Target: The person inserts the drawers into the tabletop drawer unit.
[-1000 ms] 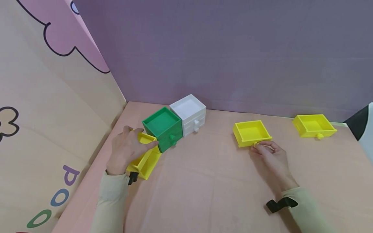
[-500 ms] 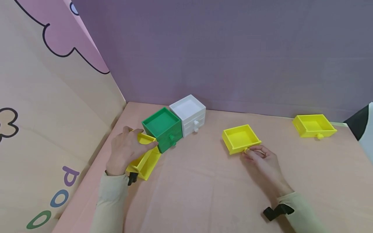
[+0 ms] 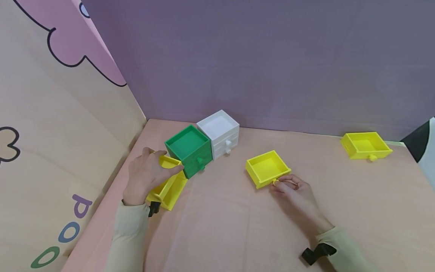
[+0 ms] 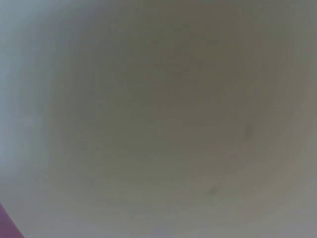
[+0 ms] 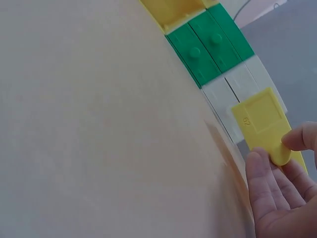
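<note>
My right hand (image 3: 297, 194) pinches the round knob of a small yellow drawer (image 3: 267, 168), with its open top facing up. In the right wrist view the drawer's front (image 5: 262, 116) shows, thumb and fingers on its knob. My left hand (image 3: 146, 175) grips a yellow cabinet frame (image 3: 175, 190) with open slots, thumb across its near top edge and fingers over its far side. Against the frame stands a green cabinet (image 3: 188, 145) with knobbed drawers. The left wrist view is only a blur.
A white cabinet (image 3: 219, 128) with knobbed drawers adjoins the green one near the back wall (image 3: 265, 68). Another yellow drawer (image 3: 367, 145) rests at the back right of the pink cloth-covered table (image 3: 217, 226). A printed side wall (image 3: 68, 132) rises at left.
My right hand has carried the yellow drawer leftward and somewhat nearer to me, towards the cabinets. The left hand stays on the yellow frame.
</note>
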`<state>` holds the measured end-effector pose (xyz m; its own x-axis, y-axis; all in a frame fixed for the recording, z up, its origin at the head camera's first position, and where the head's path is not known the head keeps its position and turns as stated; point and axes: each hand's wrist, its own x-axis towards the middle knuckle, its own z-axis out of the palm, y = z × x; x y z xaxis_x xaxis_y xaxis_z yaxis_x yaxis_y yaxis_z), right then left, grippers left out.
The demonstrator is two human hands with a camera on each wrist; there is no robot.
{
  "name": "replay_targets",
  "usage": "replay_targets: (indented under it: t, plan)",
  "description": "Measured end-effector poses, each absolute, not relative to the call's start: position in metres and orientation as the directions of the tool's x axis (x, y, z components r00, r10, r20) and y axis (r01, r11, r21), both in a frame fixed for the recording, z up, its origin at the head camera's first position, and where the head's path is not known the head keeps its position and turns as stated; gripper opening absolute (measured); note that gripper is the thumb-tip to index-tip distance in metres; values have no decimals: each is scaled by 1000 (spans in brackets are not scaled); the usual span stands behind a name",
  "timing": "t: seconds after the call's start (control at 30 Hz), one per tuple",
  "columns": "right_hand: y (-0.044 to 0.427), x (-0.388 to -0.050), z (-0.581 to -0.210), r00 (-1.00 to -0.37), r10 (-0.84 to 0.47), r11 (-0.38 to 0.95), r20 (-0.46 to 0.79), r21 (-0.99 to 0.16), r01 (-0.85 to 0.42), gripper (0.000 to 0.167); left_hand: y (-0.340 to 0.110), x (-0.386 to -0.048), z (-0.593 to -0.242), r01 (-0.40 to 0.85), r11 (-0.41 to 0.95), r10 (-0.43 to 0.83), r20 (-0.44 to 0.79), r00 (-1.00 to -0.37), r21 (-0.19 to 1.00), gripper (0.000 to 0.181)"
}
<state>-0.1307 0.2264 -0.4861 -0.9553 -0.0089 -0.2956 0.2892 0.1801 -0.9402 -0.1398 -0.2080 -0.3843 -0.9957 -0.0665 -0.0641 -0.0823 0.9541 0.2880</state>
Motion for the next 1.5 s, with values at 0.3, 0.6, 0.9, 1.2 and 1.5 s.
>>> replay_targets:
  t: [0.3,0.6,0.9,1.2,1.5]
  plan:
    - [211,-123,-485,-947,-43,207,-319,-930,304,33,-208,-139,-385,-79,954,-64,-59,-996,289,80]
    - [197,-115,-486,-943,-75,175,-323,-936,307,32,-207,-139,-386,-74,956,-61,-53,-997,283,81]
    - [182,-107,-489,-928,-119,125,-353,-933,339,29,-207,-139,-385,-71,957,-58,-56,-997,283,79]
    - [163,-98,-487,-919,-142,143,-367,-926,348,27,-208,-140,-385,-64,957,-54,-45,-998,284,79]
    - [147,-94,-487,-907,-181,172,-381,-920,352,25,-208,-139,-387,-65,957,-55,-43,-998,282,78]
